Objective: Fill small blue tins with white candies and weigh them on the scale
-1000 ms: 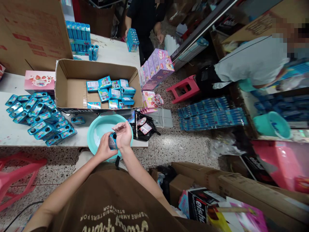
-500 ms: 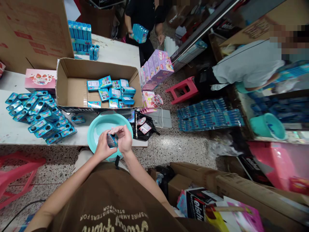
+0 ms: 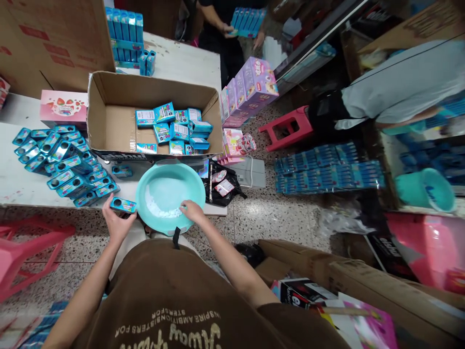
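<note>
Between the thumb and fingers of my left hand point(image 3: 118, 220) is a small blue box point(image 3: 123, 205) with a dark round hole, just left of the basin. My right hand point(image 3: 192, 212) reaches over the right side of the turquoise basin point(image 3: 169, 182), its fingers closed near small white pieces point(image 3: 162, 210); what they hold, if anything, is too small to name. Many similar blue boxes point(image 3: 67, 162) are heaped on the white table to the left. Behind the basin an open cardboard carton point(image 3: 119, 128) contains several closed blue boxes point(image 3: 179, 131).
A pink strawberry box point(image 3: 64, 107) stands left of the carton, purple boxes point(image 3: 250, 89) to its right. Across the table a person's hands hold a blue pack point(image 3: 249, 22). Pink stools point(image 3: 286, 128) stand on both sides; cartons lie lower right.
My hands have moved apart. The left hand has carried the blue box left, out of the basin area; the right has let go of it and lowered to the white pieces. The view has shifted slightly.
</note>
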A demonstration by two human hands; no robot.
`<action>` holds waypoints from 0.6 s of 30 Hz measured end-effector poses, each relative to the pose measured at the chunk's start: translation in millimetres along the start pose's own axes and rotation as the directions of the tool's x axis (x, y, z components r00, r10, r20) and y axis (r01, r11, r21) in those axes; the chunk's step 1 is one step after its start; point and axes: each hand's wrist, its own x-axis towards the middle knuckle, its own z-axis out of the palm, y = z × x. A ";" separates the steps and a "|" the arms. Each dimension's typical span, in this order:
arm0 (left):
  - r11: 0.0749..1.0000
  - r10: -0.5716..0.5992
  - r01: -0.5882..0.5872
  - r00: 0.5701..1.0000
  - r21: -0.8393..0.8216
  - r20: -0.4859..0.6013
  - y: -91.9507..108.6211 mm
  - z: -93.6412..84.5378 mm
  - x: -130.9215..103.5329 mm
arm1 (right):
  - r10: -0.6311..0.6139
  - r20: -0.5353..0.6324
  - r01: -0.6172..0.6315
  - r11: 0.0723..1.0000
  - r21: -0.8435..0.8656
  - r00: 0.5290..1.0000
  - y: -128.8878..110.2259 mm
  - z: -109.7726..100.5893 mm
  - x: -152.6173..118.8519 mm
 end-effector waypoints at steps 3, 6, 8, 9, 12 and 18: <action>0.990 -0.122 0.128 0.989 0.065 -0.088 -34.1 11.0 -4.5 | 0.011 0.013 -0.010 0.995 -0.102 1.000 0.2 17.0 -1.3; 0.980 -0.194 0.196 0.980 0.025 -0.046 -60.1 26.7 -5.3 | -0.002 0.048 0.012 0.981 -0.196 0.999 -0.3 24.3 -1.0; 0.982 -0.187 0.187 0.982 -0.003 -0.022 -71.3 37.3 -3.9 | -0.011 0.070 0.027 0.970 -0.241 0.998 -0.1 26.2 -0.2; 0.982 -0.186 0.185 0.982 -0.020 -0.024 -75.2 42.4 -2.5 | -0.012 0.079 0.032 0.965 -0.260 0.997 0.3 26.7 0.3; 0.969 -0.236 0.233 0.972 -0.080 -0.020 -82.8 55.8 3.4 | -0.010 0.103 0.041 0.953 -0.299 0.995 2.2 28.1 1.9; 0.946 -0.322 0.318 0.945 -0.058 -0.065 -80.0 62.3 -1.8 | -0.027 0.117 0.064 0.941 -0.332 0.993 7.2 31.2 2.2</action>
